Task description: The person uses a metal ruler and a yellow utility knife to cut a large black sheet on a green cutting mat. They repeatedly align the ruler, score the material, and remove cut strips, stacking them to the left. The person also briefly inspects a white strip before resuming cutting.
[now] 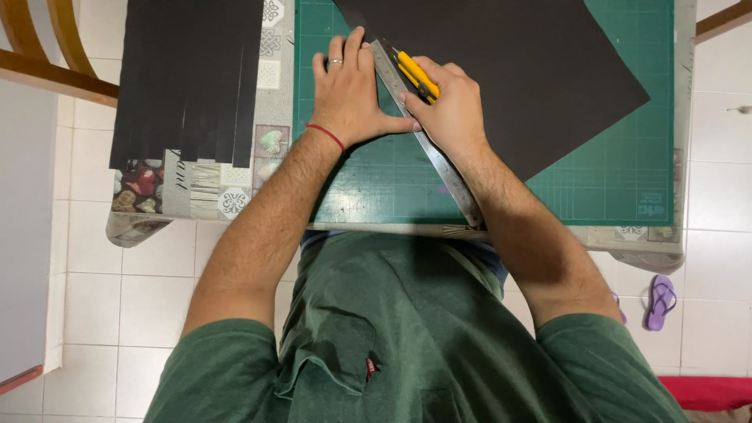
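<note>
Seen from above, one person in a green shirt leans over a table with both bare hands at work on one green cutting mat (619, 188). One large sheet of black paper (533, 70) lies on the mat, turned at an angle so that one corner points to the right. One long metal ruler (439, 160) runs diagonally across the mat along the sheet's lower left edge, its near end reaching the table's front edge. The left hand (348, 94) lies flat with fingers close together, pressing down on the ruler's upper part and the paper beside it; it wears one ring, and one red thread circles the wrist. The right hand (450, 106) is closed around one yellow and black utility knife (413, 74), held against the ruler's right side, just beside the left hand's thumb. To the left, on the patterned tablecloth (270, 149), lies one group of narrow black paper strips (188, 78), side by side and overlapping, too closely packed to count. On the white tiled floor to the right lies one purple flip-flop (660, 301), and part of a wooden chair (47, 55) shows at the upper left.
</note>
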